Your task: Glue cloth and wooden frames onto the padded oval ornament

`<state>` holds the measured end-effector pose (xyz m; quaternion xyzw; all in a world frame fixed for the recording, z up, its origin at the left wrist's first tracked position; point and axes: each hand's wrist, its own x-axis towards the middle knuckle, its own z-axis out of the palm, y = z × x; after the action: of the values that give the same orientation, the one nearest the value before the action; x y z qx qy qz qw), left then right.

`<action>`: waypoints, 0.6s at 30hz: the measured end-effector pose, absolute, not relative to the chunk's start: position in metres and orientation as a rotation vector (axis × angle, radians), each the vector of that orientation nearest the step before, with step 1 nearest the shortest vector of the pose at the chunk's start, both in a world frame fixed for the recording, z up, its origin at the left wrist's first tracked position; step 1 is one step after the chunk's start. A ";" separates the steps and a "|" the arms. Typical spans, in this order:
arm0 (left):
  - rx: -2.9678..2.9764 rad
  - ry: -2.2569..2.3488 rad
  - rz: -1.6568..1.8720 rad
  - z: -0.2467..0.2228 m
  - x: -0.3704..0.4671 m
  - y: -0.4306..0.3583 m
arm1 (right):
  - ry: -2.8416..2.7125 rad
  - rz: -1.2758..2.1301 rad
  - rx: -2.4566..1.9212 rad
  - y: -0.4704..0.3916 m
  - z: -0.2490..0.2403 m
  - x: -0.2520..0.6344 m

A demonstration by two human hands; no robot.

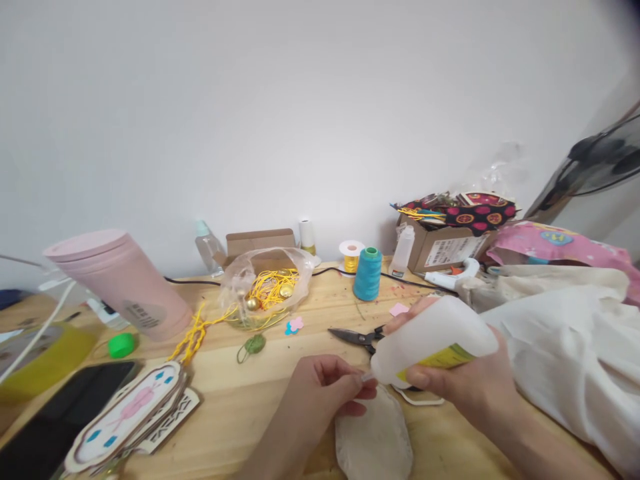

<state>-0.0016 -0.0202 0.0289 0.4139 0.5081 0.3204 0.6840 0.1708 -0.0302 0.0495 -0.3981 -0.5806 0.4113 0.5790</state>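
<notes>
My right hand [465,387] is wrapped round a white squeeze bottle [440,333] with a yellow label, tilted so its nozzle points down to the left. The nozzle tip meets the fingertips of my left hand [330,387], which are pinched together; whatever they hold is too small or hidden to make out. Beneath both hands lies a flat, cream-coloured rounded piece [373,440], partly covered by my left fingers. Behind the bottle, black-bladed scissors [353,335] rest on the table, their handles mostly hidden.
On the left are a pink tumbler [125,287], a phone [65,413] and stacked embroidered pieces [133,407]. A plastic bag of yellow cords [273,287], a blue thread cone [368,277] and a cardboard box [440,247] stand behind. White cloth [560,333] is heaped right.
</notes>
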 end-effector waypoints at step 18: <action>0.926 1.118 0.741 0.029 -0.005 -0.023 | -1.238 1.065 -0.868 -0.028 0.043 0.173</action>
<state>-0.0051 -0.0227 0.0289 0.4133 0.4992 0.3307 0.6860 0.1732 -0.0279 0.0425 -0.3746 -0.5346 0.4598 0.6020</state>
